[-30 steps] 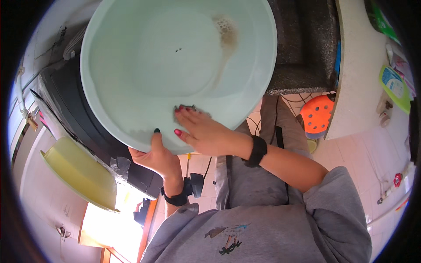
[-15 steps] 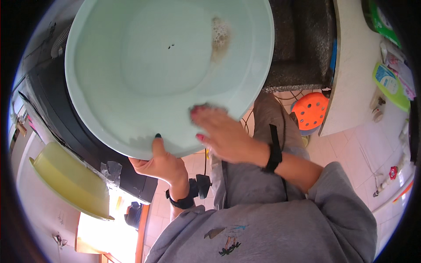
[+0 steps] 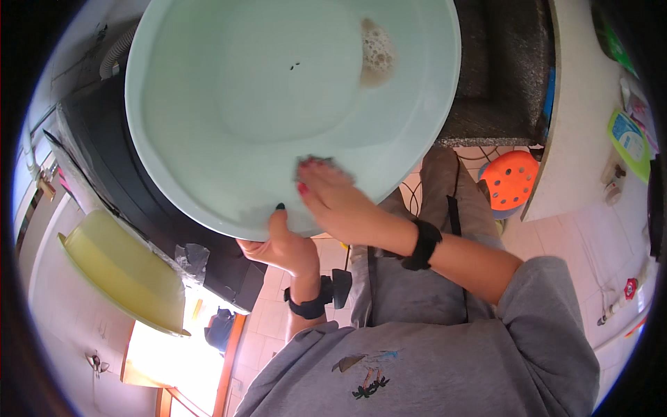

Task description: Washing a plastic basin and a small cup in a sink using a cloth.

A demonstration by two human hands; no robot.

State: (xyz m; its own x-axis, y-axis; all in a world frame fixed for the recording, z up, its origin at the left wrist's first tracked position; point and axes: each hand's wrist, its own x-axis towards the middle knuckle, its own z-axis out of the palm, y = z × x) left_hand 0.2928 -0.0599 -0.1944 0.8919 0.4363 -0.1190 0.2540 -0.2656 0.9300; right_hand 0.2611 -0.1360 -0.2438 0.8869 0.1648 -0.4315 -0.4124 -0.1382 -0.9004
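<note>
Pale floor tiles (image 3: pixel 269 316) are showing below the person. Closest in, the left hand (image 3: pixel 286 247) is gripping the near rim of a mint-green basin (image 3: pixel 271 104), its thumb lying over the edge. Just beside it, the right hand (image 3: pixel 344 208) is holding a blurred dark wad (image 3: pixel 338 167) against the basin's near inner wall. Brownish foam (image 3: pixel 377 52) is clinging farther up the basin's right side. Beyond, a dark stone sink (image 3: pixel 497 69) is standing rightward, an orange perforated seat (image 3: pixel 511 179) sitting lower down.
</note>
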